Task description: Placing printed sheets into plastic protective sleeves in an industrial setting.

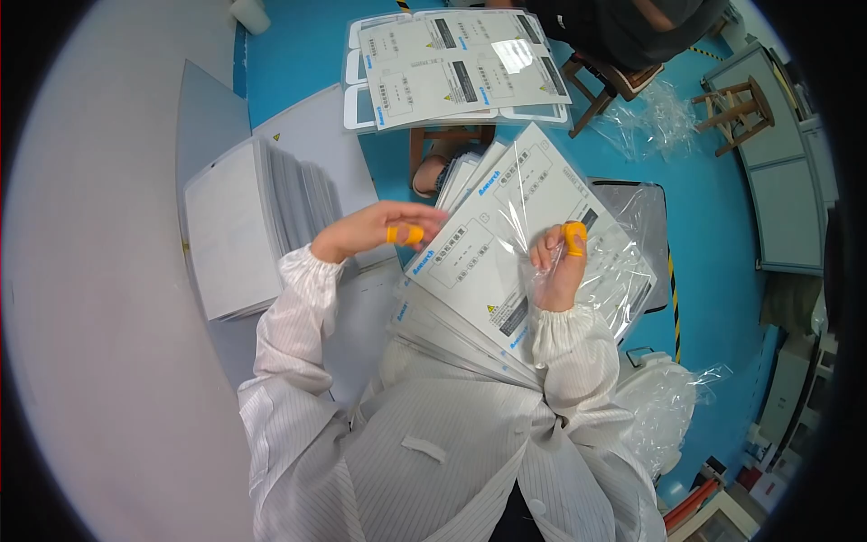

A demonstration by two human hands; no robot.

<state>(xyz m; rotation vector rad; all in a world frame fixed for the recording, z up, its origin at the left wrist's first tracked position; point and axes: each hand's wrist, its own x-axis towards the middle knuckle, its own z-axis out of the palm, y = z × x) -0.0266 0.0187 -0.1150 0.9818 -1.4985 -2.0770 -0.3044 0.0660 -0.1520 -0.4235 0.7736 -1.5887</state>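
Several white printed panel sheets (461,262) lie in a fanned stack in front of me, with blue marks and small yellow warning triangles. Clear plastic film (623,271) wrinkles over the right part of the top sheet. My right hand (560,271), a yellow finger cot on its thumb, is closed with the film bunched at its fingers. My left hand (375,230) hovers by the top sheet's left edge, fingers stretched out and slightly blurred at the tips, holding nothing. It also wears a yellow cot. Whether its fingertips touch the sheet I cannot tell.
To the left stands a thick stack of pale sheets (235,239) on a white surface. Ahead, more printed panels (461,68) cover a table, beside a seated person (623,27). A wooden stool (736,113) and crumpled plastic (664,117) are on the blue floor.
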